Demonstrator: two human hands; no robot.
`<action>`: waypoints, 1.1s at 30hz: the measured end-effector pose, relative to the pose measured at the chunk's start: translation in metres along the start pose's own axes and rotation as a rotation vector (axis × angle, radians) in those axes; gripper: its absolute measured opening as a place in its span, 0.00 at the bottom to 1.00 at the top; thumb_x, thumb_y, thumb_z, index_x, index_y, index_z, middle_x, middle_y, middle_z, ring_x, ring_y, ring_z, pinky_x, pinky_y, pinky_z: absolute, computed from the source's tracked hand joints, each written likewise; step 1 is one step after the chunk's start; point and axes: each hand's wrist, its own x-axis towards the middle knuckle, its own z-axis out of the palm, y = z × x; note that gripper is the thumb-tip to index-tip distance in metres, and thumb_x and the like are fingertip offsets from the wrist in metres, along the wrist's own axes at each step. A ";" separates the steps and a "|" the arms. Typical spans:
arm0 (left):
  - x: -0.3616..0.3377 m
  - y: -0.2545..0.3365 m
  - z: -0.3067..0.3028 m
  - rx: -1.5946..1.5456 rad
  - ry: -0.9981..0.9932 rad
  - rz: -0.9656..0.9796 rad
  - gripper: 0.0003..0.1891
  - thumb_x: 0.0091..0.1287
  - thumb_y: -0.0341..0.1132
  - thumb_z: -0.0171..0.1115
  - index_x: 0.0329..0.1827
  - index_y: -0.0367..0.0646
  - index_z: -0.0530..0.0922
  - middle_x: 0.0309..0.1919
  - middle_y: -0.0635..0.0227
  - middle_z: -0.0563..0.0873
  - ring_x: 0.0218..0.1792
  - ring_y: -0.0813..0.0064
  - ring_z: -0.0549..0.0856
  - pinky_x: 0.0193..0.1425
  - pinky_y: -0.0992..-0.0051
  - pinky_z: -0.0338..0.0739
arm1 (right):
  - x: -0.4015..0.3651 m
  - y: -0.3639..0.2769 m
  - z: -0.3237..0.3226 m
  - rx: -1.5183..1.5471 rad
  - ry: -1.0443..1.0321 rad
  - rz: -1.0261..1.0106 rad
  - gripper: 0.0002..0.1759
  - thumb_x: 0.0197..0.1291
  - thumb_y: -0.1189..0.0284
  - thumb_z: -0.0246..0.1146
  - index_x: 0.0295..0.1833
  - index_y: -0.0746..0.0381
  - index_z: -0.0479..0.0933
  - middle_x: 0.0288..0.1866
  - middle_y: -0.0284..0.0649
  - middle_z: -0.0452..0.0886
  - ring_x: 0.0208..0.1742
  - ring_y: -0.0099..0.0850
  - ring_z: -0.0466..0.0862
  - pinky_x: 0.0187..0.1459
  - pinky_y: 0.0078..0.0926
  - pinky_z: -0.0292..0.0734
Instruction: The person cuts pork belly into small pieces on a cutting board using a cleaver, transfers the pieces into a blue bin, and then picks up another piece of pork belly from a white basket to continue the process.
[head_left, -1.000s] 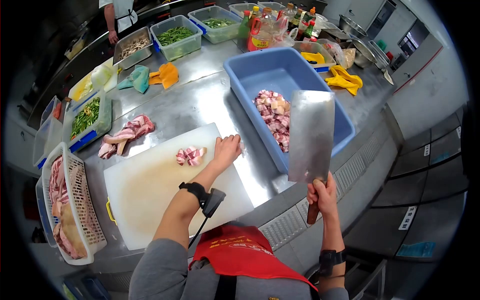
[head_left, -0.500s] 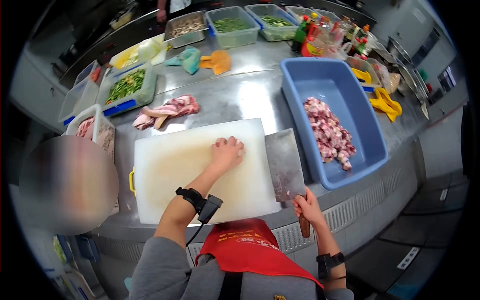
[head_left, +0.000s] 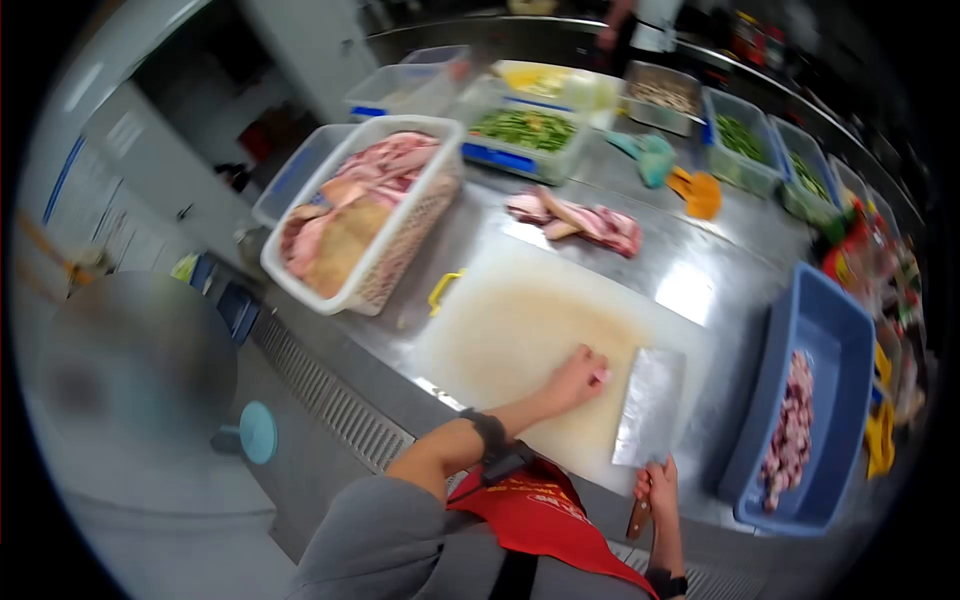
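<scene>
On the left, pork belly slabs [head_left: 350, 225] are filling a white basket [head_left: 415, 240], probably heavy, floppy and slick. A round blur is masking whatever lies at the far left. The left hand [head_left: 578, 378] is curling over the cutting board [head_left: 500, 330]; its undersides are staying hidden, so I cannot tell whether it is pinching the small pale bit at its fingertips. To its right, the cleaver [head_left: 650, 405] is hanging over the board's right part, the right hand [head_left: 657, 482] clasping its wooden handle [head_left: 639, 519]. It is likely feeling stiff and blade-heavy, so gripping close to the blade should be steadiest; blade contact with the board is remaining unclear. Farther right, bottles [head_left: 885, 265] are blurring into the dark lens edge.
</scene>
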 end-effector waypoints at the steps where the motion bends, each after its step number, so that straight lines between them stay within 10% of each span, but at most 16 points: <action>1: -0.006 -0.007 0.007 0.113 0.053 0.124 0.13 0.60 0.33 0.62 0.48 0.48 0.75 0.48 0.53 0.73 0.42 0.49 0.81 0.41 0.52 0.80 | -0.001 -0.001 0.003 -0.012 0.008 -0.005 0.09 0.65 0.75 0.51 0.49 0.55 0.63 0.23 0.32 0.66 0.16 0.19 0.63 0.16 0.22 0.65; 9: -0.008 -0.004 0.021 0.137 0.051 0.204 0.12 0.56 0.30 0.64 0.43 0.45 0.75 0.39 0.56 0.79 0.36 0.62 0.84 0.35 0.58 0.82 | -0.001 0.001 0.003 -0.014 -0.038 -0.026 0.07 0.67 0.72 0.53 0.45 0.55 0.62 0.23 0.33 0.67 0.17 0.19 0.65 0.16 0.20 0.64; 12: 0.001 0.037 0.005 -0.502 -0.135 -0.402 0.09 0.59 0.26 0.59 0.42 0.46 0.75 0.22 0.65 0.81 0.16 0.75 0.83 0.12 0.74 0.71 | 0.003 0.011 -0.005 0.032 -0.014 0.010 0.07 0.69 0.71 0.53 0.42 0.56 0.60 0.23 0.33 0.66 0.17 0.19 0.62 0.16 0.22 0.62; 16: 0.029 0.102 0.023 -0.670 -0.418 -0.332 0.10 0.64 0.26 0.59 0.46 0.48 0.73 0.21 0.69 0.79 0.18 0.76 0.82 0.13 0.78 0.68 | 0.008 0.016 -0.012 0.022 -0.162 -0.016 0.04 0.70 0.72 0.50 0.44 0.59 0.62 0.19 0.31 0.63 0.15 0.20 0.63 0.17 0.23 0.62; 23: 0.051 0.287 0.090 -1.225 -0.952 -0.031 0.32 0.66 0.27 0.57 0.75 0.48 0.61 0.66 0.59 0.66 0.61 0.71 0.74 0.60 0.62 0.77 | -0.016 -0.009 0.002 0.026 -0.167 -0.153 0.16 0.66 0.75 0.52 0.58 0.62 0.65 0.23 0.31 0.68 0.17 0.19 0.65 0.17 0.21 0.63; 29: 0.051 0.284 0.103 -1.170 -0.876 -0.012 0.29 0.68 0.25 0.53 0.74 0.46 0.62 0.73 0.61 0.59 0.66 0.67 0.70 0.62 0.59 0.79 | -0.002 0.013 -0.002 0.027 -0.155 -0.225 0.18 0.67 0.73 0.53 0.61 0.62 0.65 0.23 0.32 0.68 0.16 0.20 0.65 0.16 0.21 0.62; 33: 0.067 0.191 0.077 -0.840 -0.530 0.062 0.17 0.69 0.27 0.55 0.62 0.41 0.74 0.64 0.65 0.72 0.59 0.69 0.77 0.61 0.64 0.80 | -0.006 0.011 -0.002 -0.018 -0.061 -0.106 0.26 0.68 0.72 0.53 0.70 0.62 0.58 0.20 0.30 0.67 0.15 0.19 0.65 0.15 0.20 0.61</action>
